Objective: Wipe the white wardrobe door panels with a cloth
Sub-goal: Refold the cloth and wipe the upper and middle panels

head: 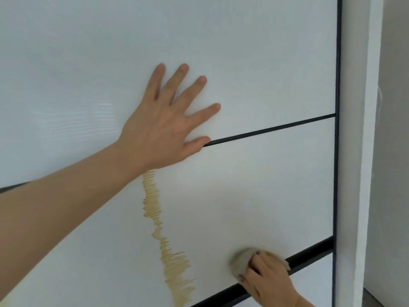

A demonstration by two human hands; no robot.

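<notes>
On white door panel (254,185) | left hand (163,127) flat | right hand (269,282) grips cloth (241,261)

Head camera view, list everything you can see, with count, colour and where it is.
door panels: three in view, white, stacked, filling the frame
dividing strips: two, black, slanting between the panels
vertical edge strip: one, black, right of the panels
streak pattern: one, golden, running down the middle panel
frame post: one, white, far right
cloth: one, grey-beige, bunched, low on the middle panel
left hand: flat, fingers spread, on the door
right hand: grips the cloth, bottom right
</notes>
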